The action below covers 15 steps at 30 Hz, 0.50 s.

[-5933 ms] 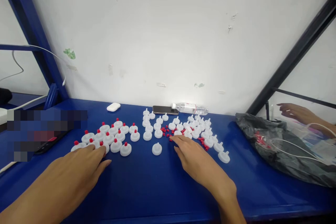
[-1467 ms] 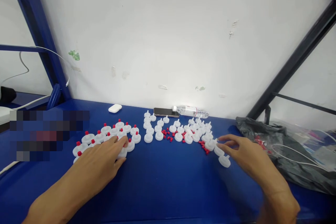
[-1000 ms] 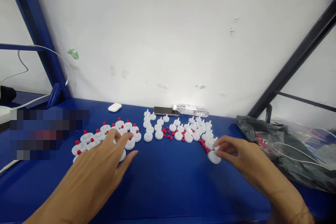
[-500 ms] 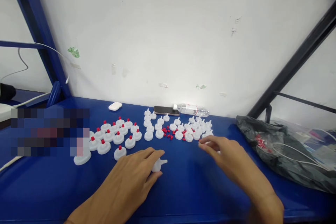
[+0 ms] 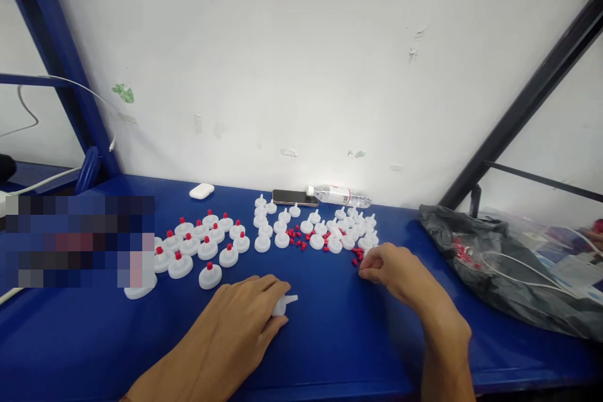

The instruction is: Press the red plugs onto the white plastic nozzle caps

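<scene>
My left hand point(image 5: 240, 311) is closed around a white nozzle cap point(image 5: 279, 306) low over the front middle of the blue table. The cap lies tipped on its side, its bare spout pointing right. My right hand point(image 5: 391, 270) has thumb and fingers pinched together at the table, beside a small pile of red tips point(image 5: 357, 255); whatever is between the fingertips is hidden. Beyond it stand many bare white nozzle caps point(image 5: 347, 241), with more loose red tips point(image 5: 296, 237) among them. Left of my left hand stand several white caps with red tips on their spouts point(image 5: 210, 276).
A phone point(image 5: 295, 198) and a clear plastic bottle point(image 5: 339, 195) lie along the wall, with a white case point(image 5: 201, 191) farther left. A dark plastic bag point(image 5: 452, 235) with red pieces lies at the right. Blue table point(image 5: 325, 352) surface shows in front.
A bare cap has gone from the right hand at the right edge of the group into my left hand, which came right from the red-tipped caps. My right hand moved left to the red tips.
</scene>
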### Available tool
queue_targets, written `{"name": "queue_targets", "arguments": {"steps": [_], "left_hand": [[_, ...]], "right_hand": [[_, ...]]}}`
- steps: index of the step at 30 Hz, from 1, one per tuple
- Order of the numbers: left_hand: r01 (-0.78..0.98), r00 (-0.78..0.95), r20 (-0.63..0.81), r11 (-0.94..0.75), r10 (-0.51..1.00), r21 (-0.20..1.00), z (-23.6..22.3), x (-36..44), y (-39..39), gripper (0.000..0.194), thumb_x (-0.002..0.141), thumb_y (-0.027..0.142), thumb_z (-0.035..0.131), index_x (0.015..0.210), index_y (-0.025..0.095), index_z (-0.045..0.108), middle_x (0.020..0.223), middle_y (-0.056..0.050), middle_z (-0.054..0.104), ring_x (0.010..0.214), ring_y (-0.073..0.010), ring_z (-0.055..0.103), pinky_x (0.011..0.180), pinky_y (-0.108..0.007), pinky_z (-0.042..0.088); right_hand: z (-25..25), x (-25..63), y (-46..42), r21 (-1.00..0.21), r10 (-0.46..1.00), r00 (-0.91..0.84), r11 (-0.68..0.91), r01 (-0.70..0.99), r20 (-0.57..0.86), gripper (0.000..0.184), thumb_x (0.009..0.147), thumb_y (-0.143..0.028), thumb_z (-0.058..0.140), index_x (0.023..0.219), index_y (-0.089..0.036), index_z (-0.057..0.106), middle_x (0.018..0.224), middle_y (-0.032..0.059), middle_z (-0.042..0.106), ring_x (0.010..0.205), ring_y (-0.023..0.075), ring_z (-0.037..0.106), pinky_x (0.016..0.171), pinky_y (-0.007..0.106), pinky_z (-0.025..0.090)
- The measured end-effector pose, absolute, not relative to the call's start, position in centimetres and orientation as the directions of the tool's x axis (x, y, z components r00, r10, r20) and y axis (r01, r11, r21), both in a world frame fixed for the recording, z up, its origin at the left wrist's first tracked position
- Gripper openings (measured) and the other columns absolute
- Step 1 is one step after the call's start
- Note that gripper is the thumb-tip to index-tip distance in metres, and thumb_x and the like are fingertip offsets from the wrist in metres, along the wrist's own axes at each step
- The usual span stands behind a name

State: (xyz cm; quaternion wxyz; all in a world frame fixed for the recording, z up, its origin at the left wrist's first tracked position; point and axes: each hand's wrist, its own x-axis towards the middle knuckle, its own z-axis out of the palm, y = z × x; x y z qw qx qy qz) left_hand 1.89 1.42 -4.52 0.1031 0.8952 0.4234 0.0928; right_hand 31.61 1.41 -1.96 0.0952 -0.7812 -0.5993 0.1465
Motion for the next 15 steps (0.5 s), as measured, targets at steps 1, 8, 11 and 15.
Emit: {"name": "queue_targets", "arguments": {"steps": [1, 8, 11, 15], "left_hand": [[0.737, 0.628, 0.079, -0.624, 0.774, 0.259, -4.6, 1.9, 1.4, 0.033, 0.096, 0.020, 0.060, 0.127, 0.028, 0.069, 0.130, -0.008, 0.073, 0.112, -0.0324, 0.072, 0.087, -0.049, 0.062], [0.740, 0.605, 0.121, -0.612, 0.787, 0.280, -5.3, 1.8, 1.6, 0.047, 0.095, 0.022, 0.063, 0.141, 0.029, 0.059, 0.128, -0.008, 0.074, 0.113, -0.0315, 0.072, 0.089, -0.047, 0.061], [0.731, 0.599, 0.147, -0.612, 0.787, 0.303, -5.5, 1.8, 1.7, 0.053, 0.093, 0.019, 0.063, 0.145, 0.030, 0.055, 0.122, -0.006, 0.076, 0.105, -0.0301, 0.075, 0.084, -0.045, 0.061], [0.705, 0.590, 0.220, -0.629, 0.777, 0.329, -5.5, 1.6, 1.6, 0.059, 0.091, 0.020, 0.064, 0.148, 0.030, 0.051, 0.109, -0.004, 0.079, 0.091, -0.0280, 0.077, 0.072, -0.037, 0.060]], "right_hand": [[-1.9, 31.4, 1.3, -0.322, 0.968, 0.224, -0.248, 0.914, -0.110, 0.010, 0.083, -0.021, 0.068, 0.080, -0.023, 0.078, 0.083, 0.0039, 0.078, 0.076, 0.0215, 0.071, 0.064, 0.027, 0.043], [-0.9, 28.5, 0.6, -0.505, 0.999, 0.018, -0.041, 0.862, -0.051, 0.018, 0.093, -0.027, 0.061, 0.080, -0.021, 0.072, 0.081, 0.0038, 0.077, 0.076, 0.0201, 0.071, 0.068, 0.029, 0.046], [-0.4, 26.2, 0.4, -0.693, 0.992, -0.122, 0.073, 0.718, -0.022, 0.011, 0.091, -0.028, 0.067, 0.096, -0.022, 0.074, 0.089, 0.0033, 0.079, 0.083, 0.0204, 0.073, 0.073, 0.029, 0.051], [0.2, 23.6, 0.0, -0.774, 0.966, -0.247, 0.218, 0.594, 0.082, 0.012, 0.090, -0.030, 0.073, 0.099, -0.025, 0.080, 0.092, 0.0010, 0.080, 0.087, 0.0192, 0.072, 0.078, 0.029, 0.053]]}}
